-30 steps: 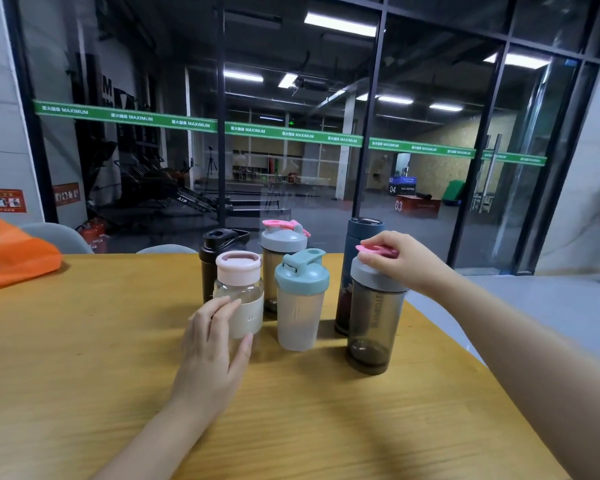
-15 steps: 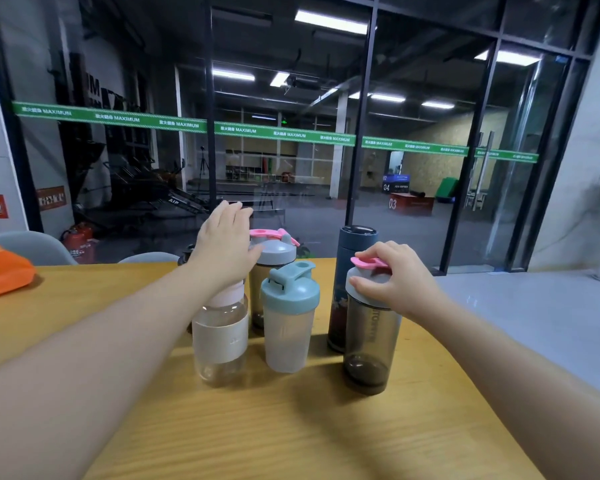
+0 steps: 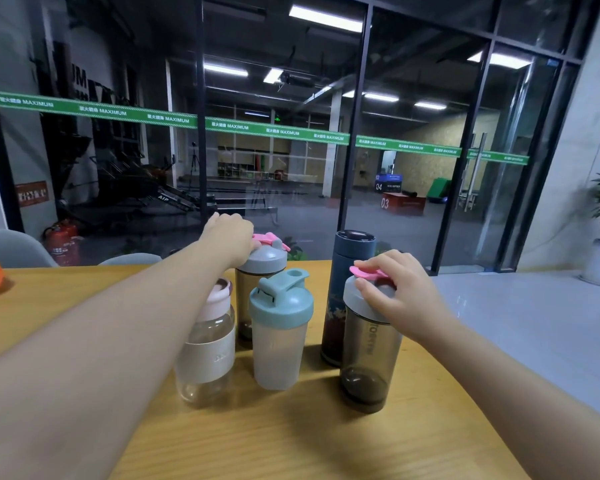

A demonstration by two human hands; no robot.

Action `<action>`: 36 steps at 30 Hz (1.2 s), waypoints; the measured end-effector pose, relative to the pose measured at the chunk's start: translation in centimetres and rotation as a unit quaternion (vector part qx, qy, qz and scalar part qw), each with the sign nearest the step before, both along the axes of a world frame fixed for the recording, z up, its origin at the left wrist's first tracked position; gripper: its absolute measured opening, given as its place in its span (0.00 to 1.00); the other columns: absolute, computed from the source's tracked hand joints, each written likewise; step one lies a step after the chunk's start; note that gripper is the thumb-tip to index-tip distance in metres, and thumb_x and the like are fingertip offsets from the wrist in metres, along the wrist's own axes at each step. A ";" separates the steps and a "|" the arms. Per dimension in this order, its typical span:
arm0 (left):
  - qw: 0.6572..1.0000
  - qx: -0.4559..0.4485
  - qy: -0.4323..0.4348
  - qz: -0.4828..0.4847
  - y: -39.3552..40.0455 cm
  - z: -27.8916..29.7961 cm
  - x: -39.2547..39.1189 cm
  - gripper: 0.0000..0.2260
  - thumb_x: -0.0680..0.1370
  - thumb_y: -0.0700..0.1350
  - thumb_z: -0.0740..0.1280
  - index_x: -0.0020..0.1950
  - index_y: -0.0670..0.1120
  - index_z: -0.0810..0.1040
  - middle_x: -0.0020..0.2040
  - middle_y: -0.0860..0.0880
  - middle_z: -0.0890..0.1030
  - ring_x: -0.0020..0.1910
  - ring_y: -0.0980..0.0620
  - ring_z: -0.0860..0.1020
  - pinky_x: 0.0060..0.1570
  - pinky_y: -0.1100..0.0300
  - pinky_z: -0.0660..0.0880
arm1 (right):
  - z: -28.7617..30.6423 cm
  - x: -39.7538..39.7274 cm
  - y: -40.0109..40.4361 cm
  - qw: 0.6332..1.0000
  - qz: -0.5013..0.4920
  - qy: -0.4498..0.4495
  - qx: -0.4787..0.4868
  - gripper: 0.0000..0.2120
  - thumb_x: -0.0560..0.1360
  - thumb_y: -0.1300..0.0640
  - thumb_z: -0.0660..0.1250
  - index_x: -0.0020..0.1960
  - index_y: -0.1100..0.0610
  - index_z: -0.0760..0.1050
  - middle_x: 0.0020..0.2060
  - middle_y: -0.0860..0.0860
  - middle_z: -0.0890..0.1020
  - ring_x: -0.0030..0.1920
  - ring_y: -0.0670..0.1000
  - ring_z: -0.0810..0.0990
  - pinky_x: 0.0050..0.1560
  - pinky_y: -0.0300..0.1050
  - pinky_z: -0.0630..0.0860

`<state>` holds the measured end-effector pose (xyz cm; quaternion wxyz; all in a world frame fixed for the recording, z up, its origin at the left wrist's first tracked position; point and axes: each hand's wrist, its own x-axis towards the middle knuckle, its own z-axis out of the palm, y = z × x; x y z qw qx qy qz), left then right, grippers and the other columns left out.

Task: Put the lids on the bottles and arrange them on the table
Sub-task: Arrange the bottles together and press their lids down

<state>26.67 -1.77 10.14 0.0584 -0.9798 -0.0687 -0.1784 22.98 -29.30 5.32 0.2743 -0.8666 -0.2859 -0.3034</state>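
While the smoky shaker bottle (image 3: 369, 355) stands upright near the right edge of the wooden table (image 3: 291, 445), its grey lid with pink flip cap (image 3: 368, 273) is pinched by the fingers of the right hand (image 3: 399, 296). Beside it stand a dark blue flask (image 3: 350, 251), a teal-lidded shaker (image 3: 280, 327) and a clear pink-capped bottle (image 3: 207, 341), all vertical. The left hand (image 3: 227, 235) reaches behind; its grip is hidden. Behind the table is a glass wall (image 3: 413, 133) with a gym.

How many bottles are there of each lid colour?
Grey lid with pink flap: 2, the back bottle and the front right bottle
Teal lid: 1, the teal-lidded bottle
Pale pink lid: 1, the pink-lidded bottle
Dark blue lid: 1, the dark blue bottle
Total: 5 bottles in view
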 end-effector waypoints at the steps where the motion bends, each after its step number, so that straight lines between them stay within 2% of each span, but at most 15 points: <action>1: 0.999 -0.030 -0.010 -0.012 0.0 -0.1 0.0 0.19 0.82 0.51 0.57 0.68 0.43 0.72 0.64 0.42 0.73 0.62 0.42 0.72 0.63 0.50 0.65 | -0.1 -0.1 0.0 1.000 0.001 -0.005 0.007 0.14 0.74 0.46 0.63 0.56 0.49 0.79 0.45 0.40 0.74 0.51 0.44 0.69 0.50 0.30 0.64; 4: 0.990 -0.134 -0.013 -0.048 0.1 -0.3 -0.1 0.19 0.81 0.49 0.60 0.68 0.40 0.70 0.66 0.40 0.70 0.53 0.45 0.72 0.55 0.53 0.69 | -0.5 -0.2 0.1 1.000 0.001 -0.025 0.000 0.22 0.73 0.41 0.54 0.57 0.50 0.79 0.47 0.42 0.75 0.51 0.44 0.69 0.51 0.30 0.64; 8: 0.980 -0.175 -0.055 -0.078 -0.2 -0.5 -0.7 0.18 0.81 0.47 0.62 0.67 0.39 0.71 0.65 0.40 0.69 0.48 0.45 0.71 0.52 0.54 0.69 | -1.1 -0.4 0.2 0.999 -0.019 -0.036 -0.009 0.25 0.76 0.41 0.49 0.62 0.49 0.77 0.56 0.44 0.78 0.58 0.43 0.69 0.56 0.36 0.64; 12: 0.965 -0.191 -0.125 -0.128 -0.7 0.8 -2.3 0.16 0.80 0.44 0.62 0.66 0.39 0.71 0.66 0.37 0.69 0.59 0.39 0.74 0.54 0.56 0.68 | -1.1 -0.6 0.0 0.998 -0.036 -0.041 -0.041 0.28 0.77 0.41 0.45 0.68 0.50 0.72 0.62 0.45 0.77 0.64 0.46 0.68 0.65 0.42 0.62; 16: 0.948 -0.210 -0.181 -0.155 -1.2 3.2 -4.4 0.18 0.82 0.44 0.59 0.71 0.40 0.66 0.66 0.40 0.65 0.63 0.43 0.71 0.63 0.56 0.65 | -0.9 -0.8 -0.3 0.996 -0.047 -0.021 -0.070 0.30 0.77 0.38 0.41 0.74 0.48 0.61 0.71 0.45 0.68 0.73 0.47 0.59 0.74 0.51 0.55; 18: 0.940 -0.214 -0.207 -0.167 -1.5 4.4 -5.5 0.18 0.82 0.44 0.58 0.72 0.41 0.66 0.65 0.41 0.65 0.63 0.45 0.70 0.64 0.58 0.64 | -0.4 -1.0 -0.3 0.998 -0.038 -0.005 -0.055 0.27 0.79 0.40 0.46 0.76 0.48 0.55 0.74 0.44 0.62 0.75 0.44 0.52 0.75 0.48 0.49; 20: 0.932 -0.214 -0.233 -0.178 -1.8 5.7 -6.5 0.18 0.82 0.43 0.58 0.71 0.40 0.67 0.64 0.41 0.65 0.63 0.45 0.69 0.66 0.57 0.63 | 0.7 -1.3 0.1 1.000 -0.018 0.007 -0.006 0.27 0.81 0.46 0.53 0.77 0.49 0.51 0.76 0.44 0.58 0.75 0.43 0.49 0.72 0.43 0.48; 24: 0.925 -0.216 -0.261 -0.171 -2.6 8.3 -8.5 0.17 0.82 0.44 0.58 0.71 0.40 0.67 0.65 0.41 0.65 0.65 0.44 0.67 0.66 0.56 0.62 | 4.4 -2.3 1.2 0.996 0.019 0.001 0.083 0.30 0.79 0.54 0.61 0.77 0.53 0.52 0.75 0.49 0.59 0.76 0.48 0.52 0.68 0.30 0.53; 27: 0.927 -0.213 -0.268 -0.155 -3.1 10.2 -10.1 0.17 0.82 0.45 0.57 0.70 0.41 0.67 0.67 0.41 0.64 0.66 0.44 0.66 0.65 0.55 0.63 | 7.3 -2.9 2.4 0.995 0.046 -0.006 0.087 0.31 0.78 0.52 0.63 0.77 0.53 0.53 0.75 0.48 0.60 0.75 0.46 0.56 0.70 0.39 0.54; 31: 0.933 -0.206 -0.263 -0.136 -3.4 12.6 -12.4 0.18 0.82 0.47 0.58 0.71 0.43 0.68 0.68 0.40 0.64 0.66 0.41 0.67 0.66 0.50 0.66 | 11.1 -4.6 4.4 0.991 0.100 0.001 0.087 0.32 0.78 0.49 0.63 0.76 0.52 0.52 0.75 0.46 0.60 0.74 0.44 0.57 0.70 0.39 0.55; 36: 0.939 -0.197 -0.239 -0.151 -4.5 13.7 -15.5 0.17 0.83 0.47 0.57 0.69 0.43 0.71 0.67 0.41 0.66 0.64 0.42 0.69 0.61 0.54 0.67 | 14.2 -6.9 6.3 0.987 0.143 0.020 0.077 0.41 0.72 0.43 0.68 0.77 0.49 0.49 0.76 0.47 0.57 0.74 0.49 0.59 0.71 0.48 0.61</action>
